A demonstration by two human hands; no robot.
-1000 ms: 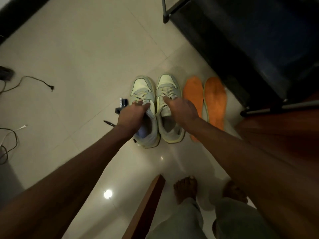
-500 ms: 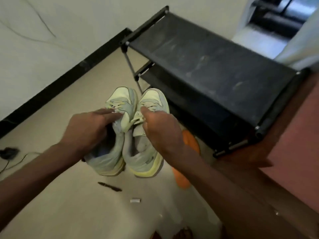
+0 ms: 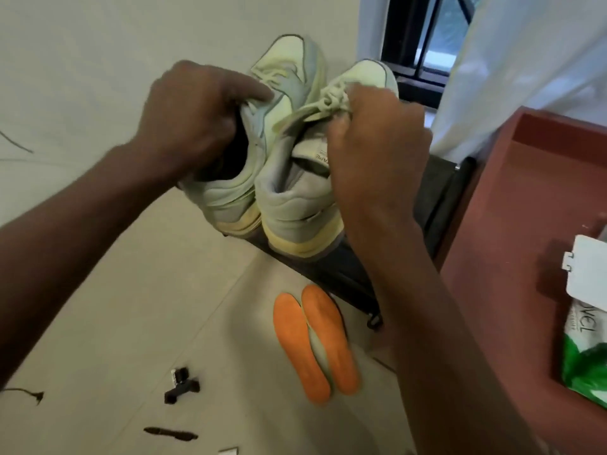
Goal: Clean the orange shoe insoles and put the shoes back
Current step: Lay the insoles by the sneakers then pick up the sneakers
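Two pale green-grey sneakers are held side by side at the black shoe rack [image 3: 341,274], heels toward me; whether they rest on its top I cannot tell. My left hand [image 3: 193,119] grips the left shoe [image 3: 230,198] at its collar, fingers inside the opening. My right hand [image 3: 371,142] pinches the laces and tongue of the right shoe [image 3: 295,205]. Two orange insoles [image 3: 315,346] lie side by side on the tiled floor below the rack, apart from both hands.
A red-brown cabinet [image 3: 525,224] stands at the right with a green-and-white wipes pack [image 3: 584,349] on it. Small dark items [image 3: 182,385] and a pen-like object [image 3: 170,433] lie on the floor at lower left. A window and white curtain [image 3: 525,60] are behind.
Both hands have lifted the pair of shoes from the floor up to the top of the rack. The insoles stayed on the floor.
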